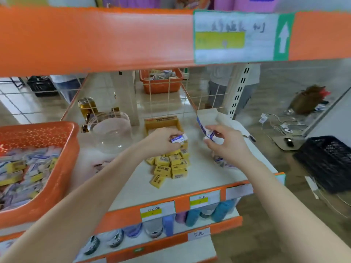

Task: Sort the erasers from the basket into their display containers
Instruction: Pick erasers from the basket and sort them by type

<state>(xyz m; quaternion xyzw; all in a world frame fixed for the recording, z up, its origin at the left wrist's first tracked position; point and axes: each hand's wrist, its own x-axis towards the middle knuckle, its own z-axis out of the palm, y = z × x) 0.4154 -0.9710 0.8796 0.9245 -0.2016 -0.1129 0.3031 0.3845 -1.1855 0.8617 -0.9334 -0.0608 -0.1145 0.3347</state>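
Observation:
An orange basket (pixel 62 168) at the left holds several mixed white and yellow erasers. My left hand (pixel 161 141) grips a white eraser with a blue sleeve (pixel 178 138) above the yellow display box (pixel 161 122). A pile of yellow erasers (pixel 171 164) lies on the shelf in front of that box. To the right, my right hand (pixel 226 143) holds white-and-blue erasers (pixel 209 134) beside a white display box (pixel 201 124). More white erasers (pixel 220 161) lie under my right wrist.
A clear round plastic jar (pixel 112 133) stands behind the basket, with a gold tin (pixel 86 107) behind it. A wire grid backs the shelf, and the orange shelf above (pixel 95 40) hangs low. Another orange basket (pixel 161 82) sits beyond. A black crate (pixel 326 160) stands on the floor at right.

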